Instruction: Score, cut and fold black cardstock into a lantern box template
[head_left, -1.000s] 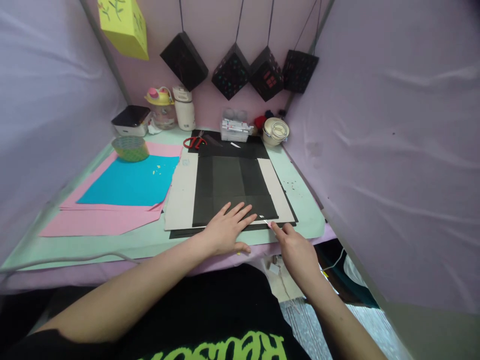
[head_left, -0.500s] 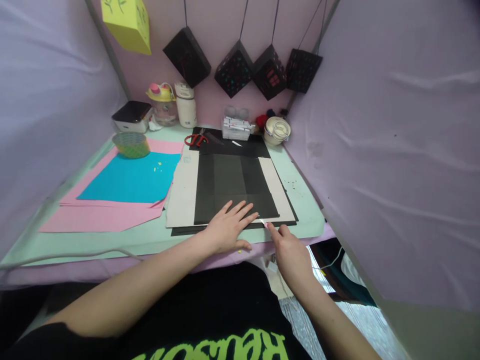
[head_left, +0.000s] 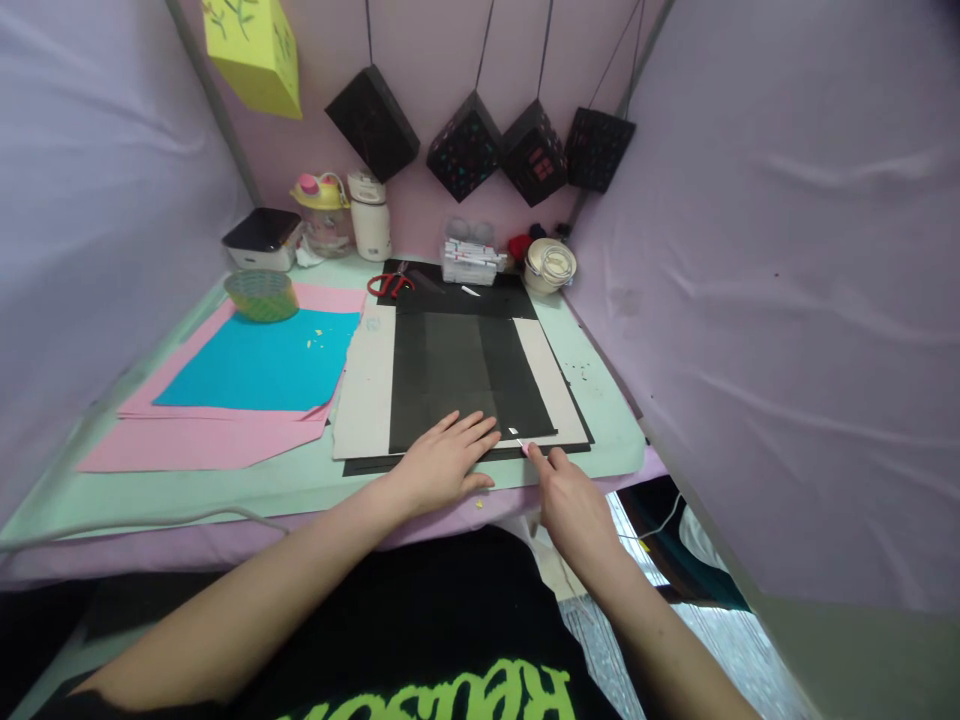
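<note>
Spread wide, the left hand (head_left: 448,462) is laid palm down over the near edge of the black sheet (head_left: 454,365), nothing grasped; and across to the right hand (head_left: 568,497), where a slim cutter (head_left: 524,446) is gripped, forefinger stretched along it. Its thin blade is aimed leftward and slightly away from the body, its long axis slanted the same way; most of the handle is hidden by the fingers.

Out to the far left: pink sheets (head_left: 187,444), smooth and matte, are layered on the mint mat (head_left: 300,487). On them a blue sheet (head_left: 247,375) is spread, sprinkled with tiny yellow scraps, and a green, round-walled container (head_left: 262,298) is set at its far edge. Next along, a pale board (head_left: 364,385) is laid under the black sheet, with red-handled scissors (head_left: 390,286) parked behind, loops toward the body.

Centre stage, the black sheet itself is placed squarely ahead, flat and thin, creased into panels by straight folds running away from the body; which side is longer cannot be told at this slant. Close to the blade, a small white patch (head_left: 513,431) is seen. Behind, a clear box (head_left: 470,270) is packed with white pens. Rightmost, a cream bucket (head_left: 547,270) is stood, and dark crumbs (head_left: 579,374) are scattered.
</note>
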